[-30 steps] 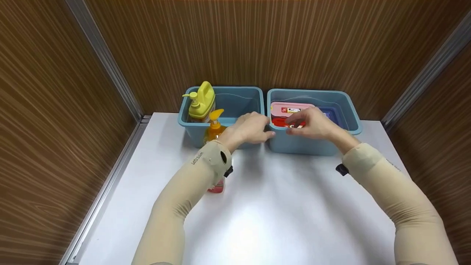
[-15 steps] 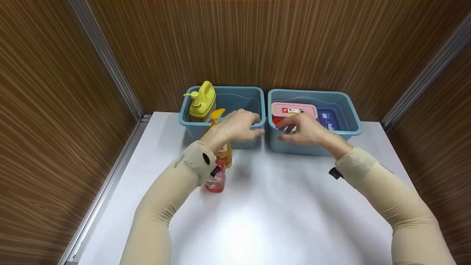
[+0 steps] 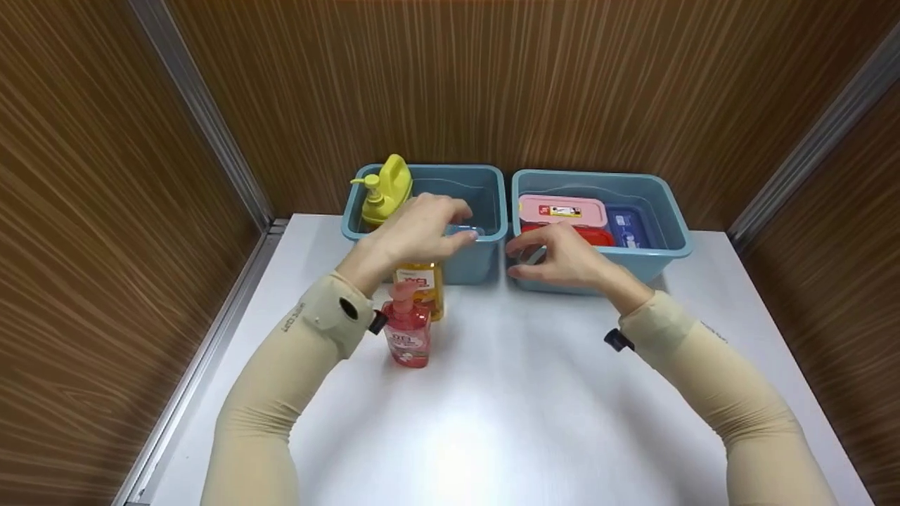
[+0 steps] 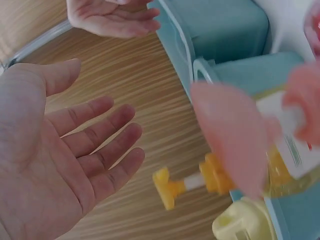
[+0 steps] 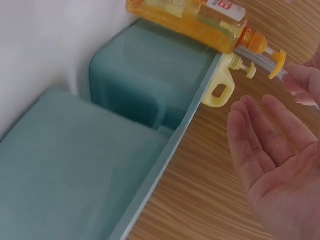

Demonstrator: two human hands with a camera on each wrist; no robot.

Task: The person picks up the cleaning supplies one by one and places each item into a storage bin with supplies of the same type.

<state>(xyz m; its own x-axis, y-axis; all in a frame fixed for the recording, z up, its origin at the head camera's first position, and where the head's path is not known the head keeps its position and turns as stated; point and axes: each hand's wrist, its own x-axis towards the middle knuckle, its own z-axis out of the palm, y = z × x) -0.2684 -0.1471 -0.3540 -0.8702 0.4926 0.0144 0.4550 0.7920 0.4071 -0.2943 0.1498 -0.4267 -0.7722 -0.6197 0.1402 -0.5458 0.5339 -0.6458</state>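
My left hand point(image 3: 422, 228) hovers over the front of the left blue bin point(image 3: 496, 204), fingers relaxed and spread, holding nothing. Just below it stands an orange pump bottle point(image 3: 422, 277), its pump hidden by the hand in the head view. A pink pump bottle point(image 3: 408, 336) stands nearer on the table. My right hand point(image 3: 562, 258), fingers loosely bent and nothing in them, hangs at the front left corner of the right blue bin point(image 3: 671, 214). Inside that bin lie a pink-lidded box point(image 3: 562, 209), a red-lidded one point(image 3: 594, 236) and a dark blue one point(image 3: 629, 226).
A yellow pump jug point(image 3: 389, 193) rises from the left end of the left bin. Both bins stand side by side at the back of the white table point(image 3: 534, 393). Wood-grain panels point(image 3: 450, 84) wall in the back and both sides.
My left hand has moved left, from the gap between the bins to over the orange bottle. My right hand has drifted left and slightly nearer, uncovering the red lid. The pink bottle has come into view.
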